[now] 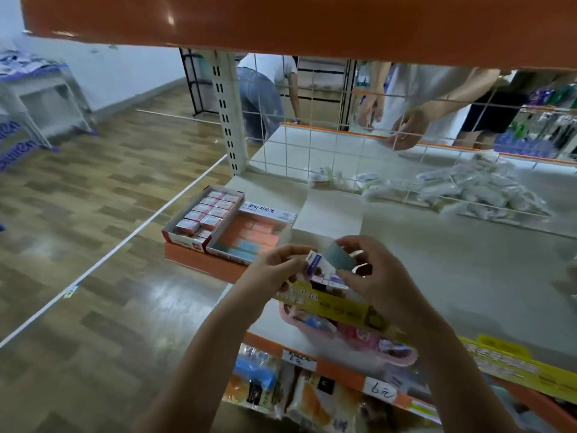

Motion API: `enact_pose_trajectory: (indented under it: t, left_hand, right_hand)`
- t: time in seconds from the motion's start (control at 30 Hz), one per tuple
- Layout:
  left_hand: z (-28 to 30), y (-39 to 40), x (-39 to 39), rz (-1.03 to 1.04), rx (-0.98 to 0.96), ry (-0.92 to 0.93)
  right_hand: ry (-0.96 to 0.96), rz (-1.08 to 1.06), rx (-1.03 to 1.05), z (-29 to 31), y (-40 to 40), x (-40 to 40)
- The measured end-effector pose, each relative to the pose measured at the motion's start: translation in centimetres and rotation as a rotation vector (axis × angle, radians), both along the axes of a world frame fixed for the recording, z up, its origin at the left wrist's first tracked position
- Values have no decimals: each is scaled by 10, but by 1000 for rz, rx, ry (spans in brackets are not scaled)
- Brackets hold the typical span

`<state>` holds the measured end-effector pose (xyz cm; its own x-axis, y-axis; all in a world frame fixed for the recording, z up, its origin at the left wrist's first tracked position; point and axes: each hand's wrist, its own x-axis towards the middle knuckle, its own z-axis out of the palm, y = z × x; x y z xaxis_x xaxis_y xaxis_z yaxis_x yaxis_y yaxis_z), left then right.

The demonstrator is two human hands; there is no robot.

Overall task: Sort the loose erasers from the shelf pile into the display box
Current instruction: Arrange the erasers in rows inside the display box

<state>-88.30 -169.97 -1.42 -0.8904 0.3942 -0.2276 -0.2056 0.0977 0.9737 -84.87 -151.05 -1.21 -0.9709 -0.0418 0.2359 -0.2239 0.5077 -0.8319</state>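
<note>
Both my hands meet above the shelf's front edge. My left hand (274,270) pinches a small white eraser with a blue-printed sleeve (318,265). My right hand (377,276) pinches a grey-blue eraser (338,257) right beside it. Under my hands lies a yellow-edged display box (331,304) with a pink tray of mixed erasers (352,335). To the left stand two open display boxes: one with red-and-white wrapped erasers (203,215), one with orange, pink and blue erasers (253,237).
The grey shelf board (452,270) stretches right. A wire grid (343,157) backs it, with white packets (480,189) piled behind. Another person's hands (402,129) work beyond the grid. An orange shelf (281,20) hangs overhead. Packaged goods (281,392) fill the shelf below.
</note>
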Motion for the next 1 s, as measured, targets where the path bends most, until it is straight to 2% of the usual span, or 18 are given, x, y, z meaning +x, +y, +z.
enact_pose_trajectory:
  t: [0.17,0.27,0.37,0.5,0.83,1.0]
  left_hand:
    - [1,19,-52,-169,-199,153]
    - [-1,38,-80,-282,-407,243]
    - [-7,56,-98,-395,-600,323]
    - [-15,72,-107,-535,-758,390]
    - [-22,74,-105,-687,-841,592]
    - [-24,74,-102,-674,-846,695]
  right_hand:
    - [-14,-79,64,0,27,-20]
    - [-47,-130,102,0,44,-27]
    - [-48,-168,121,-1,58,-31]
    - [-53,-172,145,-5,66,-30]
    - [-87,-235,163,-19,61,-27]
    - [-121,-309,199,-21,49,-30]
